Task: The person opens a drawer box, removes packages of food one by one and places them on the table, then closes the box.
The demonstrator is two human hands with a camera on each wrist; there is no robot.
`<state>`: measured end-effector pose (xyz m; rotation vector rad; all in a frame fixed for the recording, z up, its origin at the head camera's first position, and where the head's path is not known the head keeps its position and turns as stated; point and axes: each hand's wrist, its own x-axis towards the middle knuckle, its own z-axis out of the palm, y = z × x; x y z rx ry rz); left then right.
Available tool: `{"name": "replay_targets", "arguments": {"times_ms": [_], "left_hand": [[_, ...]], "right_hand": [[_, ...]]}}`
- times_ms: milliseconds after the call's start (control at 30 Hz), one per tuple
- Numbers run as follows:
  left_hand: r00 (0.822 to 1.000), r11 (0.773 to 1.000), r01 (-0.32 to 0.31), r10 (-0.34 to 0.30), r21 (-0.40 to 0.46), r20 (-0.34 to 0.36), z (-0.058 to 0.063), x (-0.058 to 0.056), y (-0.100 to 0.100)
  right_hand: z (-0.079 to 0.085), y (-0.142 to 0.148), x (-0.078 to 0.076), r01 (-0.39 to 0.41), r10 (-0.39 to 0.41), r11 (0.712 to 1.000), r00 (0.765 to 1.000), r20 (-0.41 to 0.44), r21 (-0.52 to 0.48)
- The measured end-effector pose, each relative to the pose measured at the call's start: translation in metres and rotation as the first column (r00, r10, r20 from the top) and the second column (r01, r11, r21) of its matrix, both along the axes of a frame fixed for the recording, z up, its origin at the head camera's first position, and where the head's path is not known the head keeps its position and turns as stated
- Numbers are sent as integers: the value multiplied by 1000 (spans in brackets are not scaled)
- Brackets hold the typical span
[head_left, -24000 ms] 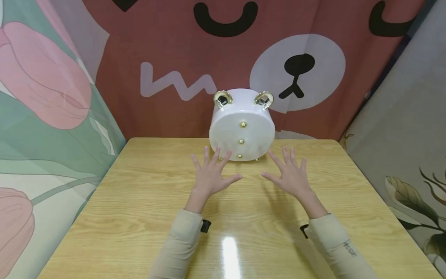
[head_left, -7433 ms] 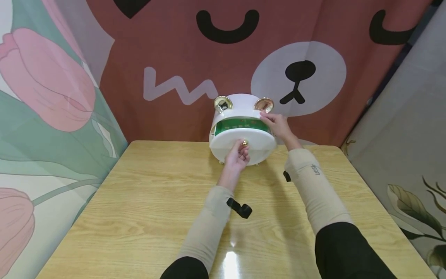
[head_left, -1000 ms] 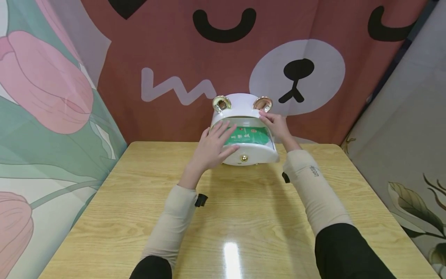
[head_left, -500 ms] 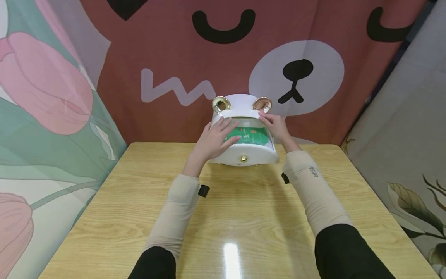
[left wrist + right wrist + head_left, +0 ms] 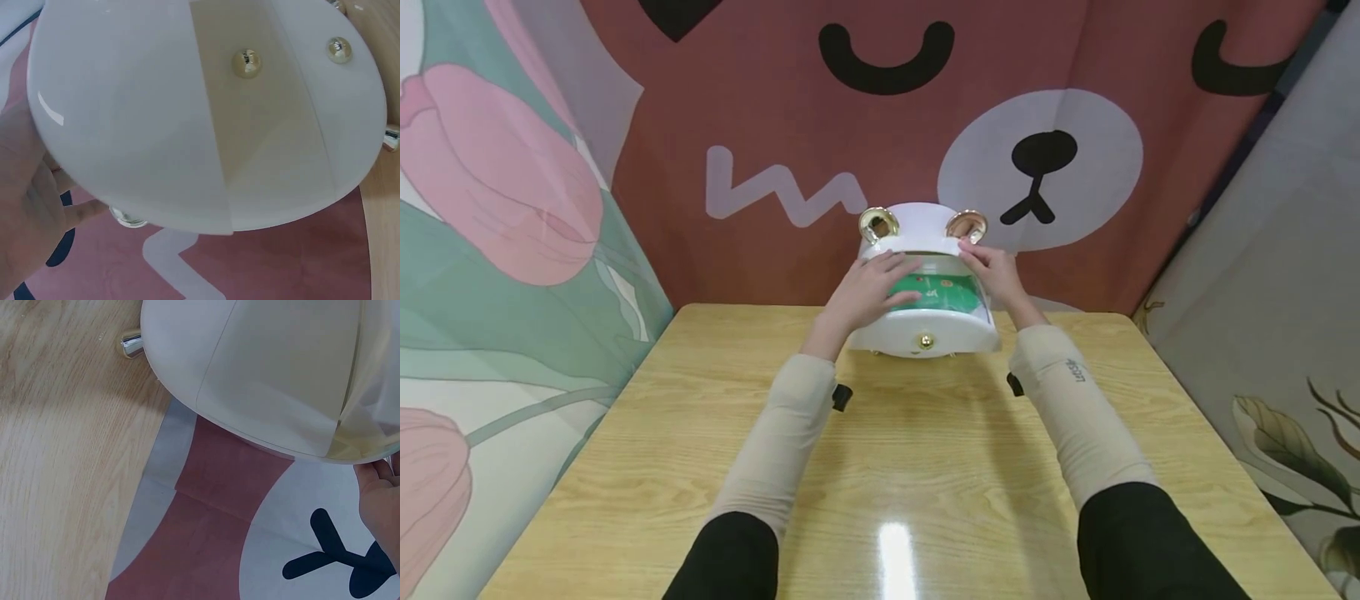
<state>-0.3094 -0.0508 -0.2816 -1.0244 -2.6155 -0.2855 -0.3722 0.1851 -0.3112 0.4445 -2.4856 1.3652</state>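
Note:
A white rounded drawer box (image 5: 917,218) with gold ears stands at the table's back. Its upper drawer (image 5: 951,329) is pulled out, baring a green packet (image 5: 947,292) inside. A gold knob (image 5: 926,341) shows on the drawer's front. My left hand (image 5: 867,292) reaches over the drawer's left side, fingers spread towards the opening; its fingertips are partly hard to make out. With thumb and fingers, my right hand (image 5: 996,271) holds the box at the right gold ear (image 5: 967,225). In the left wrist view, the drawer front (image 5: 125,119) covers much of my left hand (image 5: 31,194).
The box stands on a wooden table (image 5: 910,467) with a bright light reflection near its front. A reddish-brown bear-print cloth (image 5: 760,108) hangs right behind the box. Floral cloths (image 5: 512,217) hang at both sides.
Over the last second my left hand has shifted slightly right over the drawer. Earlier it pinched the knob; since then the drawer has come further out. The right hand keeps its hold.

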Motion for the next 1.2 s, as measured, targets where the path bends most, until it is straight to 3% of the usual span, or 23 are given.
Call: {"name": "replay_targets", "arguments": {"times_ms": [167,667,867,1200], "left_hand": [[998,998,56,-56,19,14,-1,-7,3],[987,995,98,-96,-9,129,-12,-30,4],[980,992,99,-83,-81,181,-17,-37,7],[980,969,109,-68,-220,186,-19,-42,6]], "right_hand": [[0,1,0,9,-9,1000,1000,-8,11],[-3,2,-2,4,-4,1000,1000,13,1],[-3,2,-1,6,-6,1000,1000,30,0],[-4,2,-2,11,-11,1000,1000,10,14]]}}
